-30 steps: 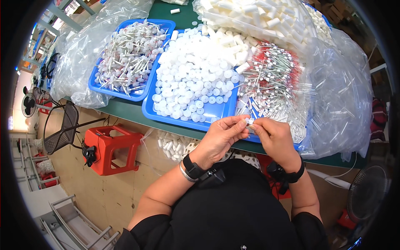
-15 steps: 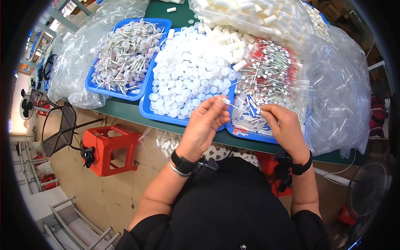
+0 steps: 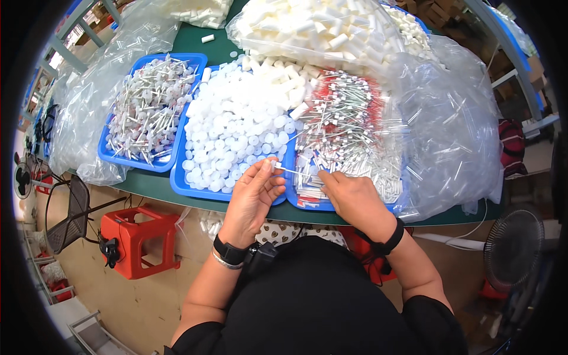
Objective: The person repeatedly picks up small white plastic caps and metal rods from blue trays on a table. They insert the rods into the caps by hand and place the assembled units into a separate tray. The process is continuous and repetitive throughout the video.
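My left grip (image 3: 253, 192) pinches a slender white stick (image 3: 294, 172). Whether my right grip (image 3: 360, 200), near its tip, is closed, I can't tell.

lone head-worn fisheye; looks steeply down and forward over the torso (image 3: 331, 296); fingers (image 3: 263, 176) near mid-view, bench (image 3: 155, 186) beyond; wide, curving at rim

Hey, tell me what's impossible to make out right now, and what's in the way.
Head view: stick, fine detail too small; the left hand partly covers one end.
Head view: right hand, its own back and fingers hide whether its fingertips hold anything.
Head view: middle tray, its floor mostly covered by discs.
Head view: large bag, cut off by the top edge.
Head view: fan, blades too dim and blurred.
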Demonstrator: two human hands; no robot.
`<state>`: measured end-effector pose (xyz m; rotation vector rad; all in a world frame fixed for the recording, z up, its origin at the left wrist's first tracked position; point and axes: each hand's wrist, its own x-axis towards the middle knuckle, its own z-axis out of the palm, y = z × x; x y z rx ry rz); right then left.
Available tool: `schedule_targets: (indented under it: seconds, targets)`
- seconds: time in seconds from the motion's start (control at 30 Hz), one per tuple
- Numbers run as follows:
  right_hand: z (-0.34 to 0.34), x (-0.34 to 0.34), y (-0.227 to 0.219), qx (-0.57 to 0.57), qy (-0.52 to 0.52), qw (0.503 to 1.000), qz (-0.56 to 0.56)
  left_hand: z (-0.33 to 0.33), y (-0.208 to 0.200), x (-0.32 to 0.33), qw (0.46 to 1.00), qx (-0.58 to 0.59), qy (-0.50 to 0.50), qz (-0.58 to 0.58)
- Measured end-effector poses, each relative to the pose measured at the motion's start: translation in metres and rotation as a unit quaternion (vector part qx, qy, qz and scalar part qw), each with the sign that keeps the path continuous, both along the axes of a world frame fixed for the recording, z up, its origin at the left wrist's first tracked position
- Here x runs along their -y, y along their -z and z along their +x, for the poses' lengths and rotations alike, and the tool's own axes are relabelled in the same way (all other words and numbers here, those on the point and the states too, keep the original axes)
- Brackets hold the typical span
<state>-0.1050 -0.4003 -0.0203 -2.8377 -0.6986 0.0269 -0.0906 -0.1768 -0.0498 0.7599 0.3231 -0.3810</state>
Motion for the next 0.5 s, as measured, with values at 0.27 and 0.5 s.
schedule_targets:
  seconds: [0.27,0.5]
  targets:
    - [-0.005,0.013,-0.005,0.026,0.029,0.992,0.122,0.001,0.001,0.001,1.0,0.001,-0.003,-0.005]
    - [-0.017,0.067,-0.057,0.005,0.2,0.972,0.124,-0.004,0.003,-0.003,1.0,0.0,-0.005,-0.016]
